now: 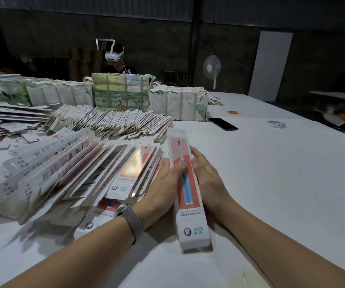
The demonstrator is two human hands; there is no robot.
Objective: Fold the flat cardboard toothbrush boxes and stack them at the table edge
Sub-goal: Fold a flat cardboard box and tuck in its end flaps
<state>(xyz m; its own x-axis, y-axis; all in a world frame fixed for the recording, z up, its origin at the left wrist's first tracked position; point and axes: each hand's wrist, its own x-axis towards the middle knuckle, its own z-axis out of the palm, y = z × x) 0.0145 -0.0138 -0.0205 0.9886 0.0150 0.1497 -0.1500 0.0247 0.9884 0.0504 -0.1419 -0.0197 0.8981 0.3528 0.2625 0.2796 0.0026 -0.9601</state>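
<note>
A long white toothbrush box (190,215) with a red panel and a blue brush picture lies lengthwise on the white table (281,183) between my hands. My left hand (163,186) grips its left side, thumb lying on the printed top. My right hand (207,177) holds the right side, thumb at the top edge. The box looks squared up rather than flat; both its end flaps stand open. To the left, several flat boxes (80,167) lie fanned out in a leaning pile, and more of them (109,121) stand packed in a row behind.
Wrapped bundles (177,102) line the back of the table. A black phone (223,124), a tape roll (276,124) and orange rubber bands (233,112) lie at the right. A person with a white headset (114,53) sits behind. A fan (211,68) stands beyond.
</note>
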